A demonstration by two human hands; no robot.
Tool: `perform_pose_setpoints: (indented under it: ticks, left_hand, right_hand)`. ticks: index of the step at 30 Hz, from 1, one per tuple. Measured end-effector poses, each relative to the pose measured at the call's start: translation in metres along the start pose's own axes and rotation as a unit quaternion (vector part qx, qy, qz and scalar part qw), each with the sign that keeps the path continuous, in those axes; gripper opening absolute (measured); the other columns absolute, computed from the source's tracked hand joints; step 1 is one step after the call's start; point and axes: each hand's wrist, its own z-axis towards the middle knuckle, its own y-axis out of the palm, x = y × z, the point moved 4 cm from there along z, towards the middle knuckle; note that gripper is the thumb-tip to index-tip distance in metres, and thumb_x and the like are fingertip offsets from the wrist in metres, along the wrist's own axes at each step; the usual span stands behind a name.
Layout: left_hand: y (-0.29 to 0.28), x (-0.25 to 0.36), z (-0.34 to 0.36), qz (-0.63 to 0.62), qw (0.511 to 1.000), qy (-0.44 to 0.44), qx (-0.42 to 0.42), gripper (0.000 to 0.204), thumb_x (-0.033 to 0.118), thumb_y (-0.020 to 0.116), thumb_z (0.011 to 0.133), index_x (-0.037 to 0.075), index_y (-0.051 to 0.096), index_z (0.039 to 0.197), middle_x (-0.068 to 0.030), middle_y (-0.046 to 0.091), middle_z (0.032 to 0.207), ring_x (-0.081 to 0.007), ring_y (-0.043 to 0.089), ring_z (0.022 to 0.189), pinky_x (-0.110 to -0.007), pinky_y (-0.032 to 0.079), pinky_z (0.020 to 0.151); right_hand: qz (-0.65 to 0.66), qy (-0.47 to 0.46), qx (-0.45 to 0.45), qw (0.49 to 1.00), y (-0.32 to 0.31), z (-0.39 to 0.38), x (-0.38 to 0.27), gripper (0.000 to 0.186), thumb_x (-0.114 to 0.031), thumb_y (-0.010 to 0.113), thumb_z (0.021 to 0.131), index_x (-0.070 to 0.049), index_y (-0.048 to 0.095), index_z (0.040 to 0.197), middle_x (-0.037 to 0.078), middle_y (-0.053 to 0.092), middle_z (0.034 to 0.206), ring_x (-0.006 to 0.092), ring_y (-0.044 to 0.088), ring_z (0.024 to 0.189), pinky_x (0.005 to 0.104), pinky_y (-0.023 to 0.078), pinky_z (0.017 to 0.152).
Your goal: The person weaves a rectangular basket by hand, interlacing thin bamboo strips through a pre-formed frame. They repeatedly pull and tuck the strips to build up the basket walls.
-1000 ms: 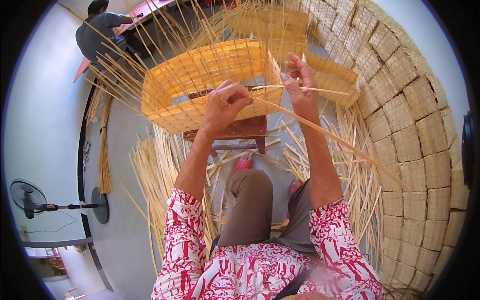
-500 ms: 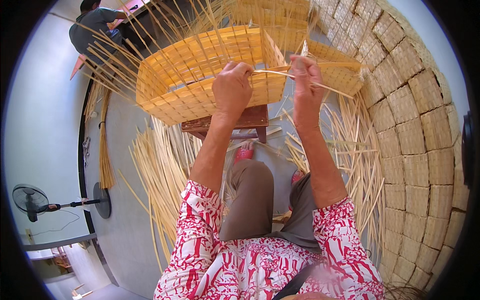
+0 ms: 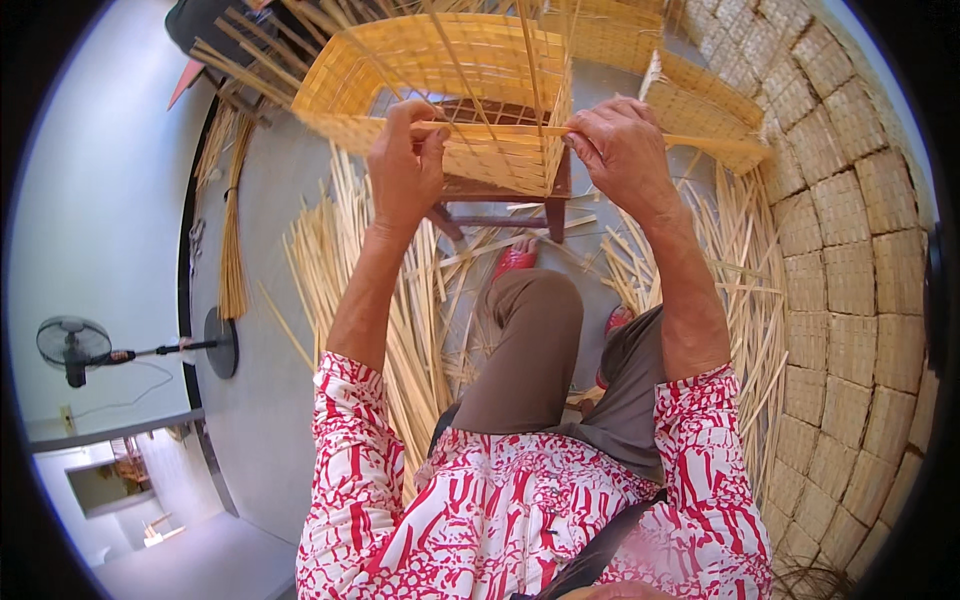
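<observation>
A yellow woven bamboo basket [image 3: 500, 165], its loose stakes sticking up from the walls, rests on a low dark-red wooden stool [image 3: 470, 188]. Along its near wall runs a flat bamboo strip [image 3: 510, 131], stretched level between my hands. My left hand [image 3: 408, 160] pinches the strip near the middle of that wall, thumb and fingers together. At the near right corner my right hand [image 3: 622, 150] grips the same strip, whose free end trails out to the right past my fingers.
Loose bamboo strips [image 3: 380, 290] lie on the floor to the left of my legs, with another pile [image 3: 740, 260] at right. Stacked woven baskets [image 3: 850, 270] form a wall on the right. A standing fan [image 3: 75, 345] is at far left; part of another person [image 3: 200, 25] shows at upper left.
My hands have moved apart, the left leftward and the right slightly right, drawing the strip straight along the near wall. The view has shifted, so the other person is now mostly cut off.
</observation>
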Motion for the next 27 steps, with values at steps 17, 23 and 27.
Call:
perform_pose_setpoints:
  ticks: [17,23,27]
  left_hand:
    - [0.045,0.031,0.002,-0.127,0.975,-0.058,-0.170,0.010,0.007,0.072,0.093,0.001,0.070,0.101,-0.0048,0.074,0.081,-0.0081,0.070,0.073,-0.023,0.056,0.064]
    - [0.043,0.033,0.009,-0.054,0.977,0.050,-0.202,0.012,0.008,0.072,0.091,0.000,0.069,0.100,-0.0078,0.074,0.083,-0.0126,0.071,0.072,-0.026,0.056,0.064]
    - [0.040,0.035,0.014,0.055,0.952,0.158,-0.258,0.015,0.009,0.072,0.089,0.001,0.070,0.100,-0.0104,0.072,0.086,-0.0210,0.071,0.071,-0.032,0.056,0.064]
  right_hand:
    - [0.181,0.100,-0.165,0.965,0.014,-0.001,-0.013,0.026,-0.011,0.061,0.089,-0.021,0.071,0.110,0.015,0.071,0.084,0.0387,0.068,0.080,0.0484,0.053,0.067]
    - [0.172,0.116,-0.152,0.966,0.014,-0.003,-0.011,0.020,-0.016,0.062,0.091,-0.020,0.073,0.107,0.015,0.072,0.086,0.0380,0.068,0.081,0.0485,0.054,0.068]
    - [0.102,0.097,-0.159,0.977,0.008,-0.002,-0.020,0.013,-0.024,0.064,0.092,-0.017,0.071,0.102,0.014,0.071,0.082,0.0369,0.069,0.080,0.0478,0.054,0.067]
